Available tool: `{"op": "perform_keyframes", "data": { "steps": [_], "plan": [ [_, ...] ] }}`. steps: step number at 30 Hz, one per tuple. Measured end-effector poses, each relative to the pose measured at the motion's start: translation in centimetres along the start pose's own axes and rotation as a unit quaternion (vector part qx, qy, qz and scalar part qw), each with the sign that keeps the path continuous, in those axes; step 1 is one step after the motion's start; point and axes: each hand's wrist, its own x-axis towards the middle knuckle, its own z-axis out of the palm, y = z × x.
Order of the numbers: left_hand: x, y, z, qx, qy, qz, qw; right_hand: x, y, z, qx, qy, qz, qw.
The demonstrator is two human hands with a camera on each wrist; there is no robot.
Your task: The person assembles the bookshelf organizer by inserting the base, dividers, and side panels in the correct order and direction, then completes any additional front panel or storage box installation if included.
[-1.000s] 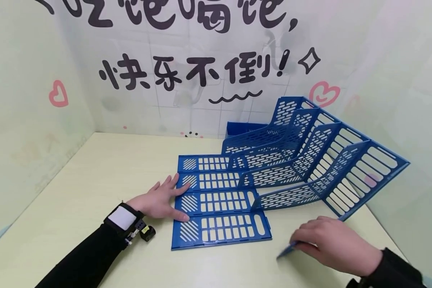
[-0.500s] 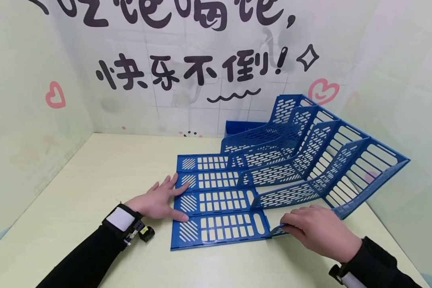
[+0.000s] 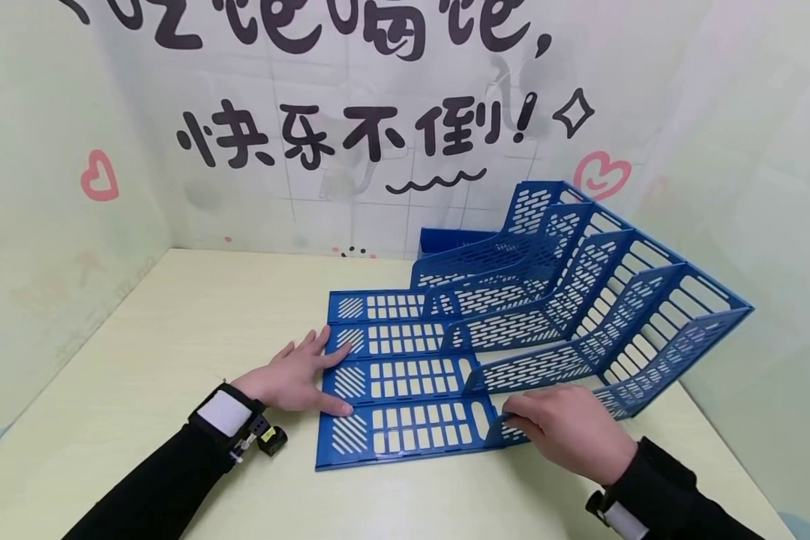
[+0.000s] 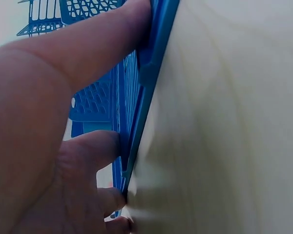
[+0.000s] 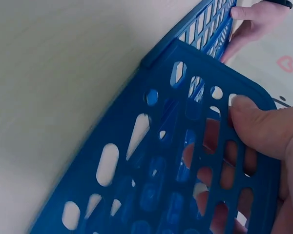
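My left hand [image 3: 293, 379] is spread at the left edge of the flat blue base panels [image 3: 334, 456], thumb and fingers pressing on them. In the left wrist view, its fingertips touch the panel edge. My right hand [image 3: 567, 431] pinches the top of the nearest side panel [image 5: 136, 97] of a blue slotted file rack, thumb on one face and fingers behind. That panel stands upright, its front end meeting the right end of the nearest base panel. Other upright dividers [image 3: 536, 376] stand behind it, joined to the barred back [image 3: 710, 279].
A small blue box-like part [image 3: 455, 238] sits behind the rack, partly hidden. The pale tabletop [image 3: 243, 300] ends at a back wall sheet [image 3: 351, 217] printed with dark lettering. A side wall [image 3: 769, 225] rises close on the right.
My right hand has brought the nearest side panel leftward and up from the table's front right to the base panels' right end. My left hand keeps its place.
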Motion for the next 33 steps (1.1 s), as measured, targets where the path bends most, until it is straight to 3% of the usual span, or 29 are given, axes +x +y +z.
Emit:
{"op": "perform_keyframes", "data": {
  "steps": [10,17,22,29,33],
  "plan": [
    [0.0,0.1,0.0,0.008,0.0,-0.003,1.0,-0.9,-0.9,1.6,-0.029,0.08,-0.017,0.996],
    [0.1,0.4,-0.1,0.011,0.003,-0.008,0.9999,-1.5,-1.5,1.3,-0.028,0.083,-0.057,0.995],
    [0.1,0.5,-0.2,0.017,0.013,-0.006,0.9998,-0.4,-2.3,1.3,-0.015,0.085,-0.068,0.994],
    [-0.1,0.5,0.1,0.005,0.009,-0.007,0.9999,1.1,-4.3,1.9,-0.007,0.068,-0.052,0.996],
    [-0.2,0.3,0.1,-0.004,0.006,-0.009,0.9999,1.6,-4.6,0.3,0.019,-0.012,-0.036,0.999]
  ]
}}
